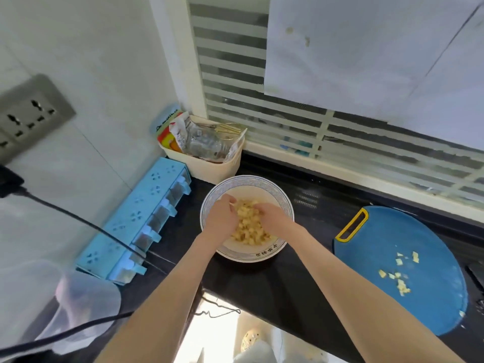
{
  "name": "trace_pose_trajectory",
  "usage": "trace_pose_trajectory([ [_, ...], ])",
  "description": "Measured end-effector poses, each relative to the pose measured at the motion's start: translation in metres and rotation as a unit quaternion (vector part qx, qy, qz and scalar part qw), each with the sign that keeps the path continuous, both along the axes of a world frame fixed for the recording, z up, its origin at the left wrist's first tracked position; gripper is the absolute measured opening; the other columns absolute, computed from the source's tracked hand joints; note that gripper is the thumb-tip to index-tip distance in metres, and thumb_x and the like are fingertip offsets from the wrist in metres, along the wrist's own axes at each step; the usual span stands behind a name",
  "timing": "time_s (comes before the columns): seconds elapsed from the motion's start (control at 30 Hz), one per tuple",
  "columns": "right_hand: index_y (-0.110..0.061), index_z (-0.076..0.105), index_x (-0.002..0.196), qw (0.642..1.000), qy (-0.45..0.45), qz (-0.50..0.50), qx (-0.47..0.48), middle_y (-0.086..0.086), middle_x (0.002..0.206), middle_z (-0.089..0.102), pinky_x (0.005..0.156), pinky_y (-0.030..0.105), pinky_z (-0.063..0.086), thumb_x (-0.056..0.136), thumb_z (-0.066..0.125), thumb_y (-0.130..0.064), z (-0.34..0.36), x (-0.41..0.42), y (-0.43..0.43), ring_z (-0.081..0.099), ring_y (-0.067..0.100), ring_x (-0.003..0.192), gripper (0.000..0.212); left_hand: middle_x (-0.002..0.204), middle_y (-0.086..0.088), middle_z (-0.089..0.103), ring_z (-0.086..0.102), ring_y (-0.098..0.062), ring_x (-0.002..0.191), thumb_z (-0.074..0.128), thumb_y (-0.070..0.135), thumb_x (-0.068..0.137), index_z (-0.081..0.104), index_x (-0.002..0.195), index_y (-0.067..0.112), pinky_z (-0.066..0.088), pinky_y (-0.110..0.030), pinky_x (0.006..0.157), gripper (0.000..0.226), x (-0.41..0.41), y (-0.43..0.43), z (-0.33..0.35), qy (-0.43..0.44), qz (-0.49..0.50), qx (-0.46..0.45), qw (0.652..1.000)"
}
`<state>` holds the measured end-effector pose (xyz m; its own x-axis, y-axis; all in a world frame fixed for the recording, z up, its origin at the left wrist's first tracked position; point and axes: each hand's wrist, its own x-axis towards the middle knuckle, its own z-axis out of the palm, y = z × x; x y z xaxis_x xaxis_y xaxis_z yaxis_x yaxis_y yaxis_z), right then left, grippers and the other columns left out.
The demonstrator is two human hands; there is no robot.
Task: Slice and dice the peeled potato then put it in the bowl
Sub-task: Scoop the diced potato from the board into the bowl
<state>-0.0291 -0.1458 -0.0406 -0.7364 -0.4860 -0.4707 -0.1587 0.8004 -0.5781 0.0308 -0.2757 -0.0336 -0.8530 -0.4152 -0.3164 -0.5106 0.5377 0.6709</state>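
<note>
Home kitchen. Dark stone worktop [301, 273] under a striped frosted window [262, 108], tiled wall [99, 64] alongside. Blue seasoning-drawer rack [141, 216], cream basket [209, 167] of food packets, bowl [262, 180] of diced potato [248, 222], blue cutting board [387, 260], wall socket [28, 113].

One bowl [262, 183], one cutting board [379, 258], one basket [217, 166], one spice rack [136, 213] (potato dice [248, 221]: too many to count).
</note>
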Motion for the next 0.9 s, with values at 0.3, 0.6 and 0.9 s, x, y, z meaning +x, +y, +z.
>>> trace_pose_trajectory([
  [0.3, -0.012, 0.06, 0.117, 0.987, 0.102, -0.111, -0.057, 0.0, 0.1, 0.049, 0.073, 0.021, 0.037, 0.095, 0.042, -0.004, -0.009, -0.021, 0.036, 0.05, 0.014, 0.083, 0.03, 0.108, -0.001, 0.056, 0.055, -0.013, 0.087, 0.037, 0.01, 0.099, 0.049, 0.124, 0.018, 0.043, -0.026, 0.072, 0.029, -0.029, 0.035, -0.006, 0.021, -0.093, 0.001, 0.995],
  [0.6, -0.003, 0.052, 0.117, 0.954, 0.11, -0.269, 0.071, 0.014, 0.112, 0.049, 0.078, 0.031, 0.037, 0.088, 0.038, 0.007, -0.039, -0.033, 0.227, 0.049, 0.033, 0.108, 0.034, 0.107, -0.011, 0.063, 0.055, -0.018, 0.083, 0.039, 0.013, 0.099, 0.051, 0.125, 0.015, 0.041, -0.027, 0.074, 0.029, -0.063, 0.173, -0.022, -0.001, -0.272, 0.033, 0.962],
  [0.9, -0.002, 0.04, 0.117, 0.95, 0.086, -0.181, 0.239, 0.015, 0.12, 0.039, 0.079, 0.032, 0.032, 0.077, 0.046, 0.009, -0.08, -0.039, 0.361, 0.038, 0.032, 0.101, 0.042, 0.122, -0.015, 0.048, 0.059, -0.028, 0.106, 0.044, 0.003, 0.098, 0.039, 0.132, 0.016, 0.057, -0.041, 0.085, 0.037, -0.07, 0.288, -0.07, -0.249, -0.222, 0.199, 0.922],
])
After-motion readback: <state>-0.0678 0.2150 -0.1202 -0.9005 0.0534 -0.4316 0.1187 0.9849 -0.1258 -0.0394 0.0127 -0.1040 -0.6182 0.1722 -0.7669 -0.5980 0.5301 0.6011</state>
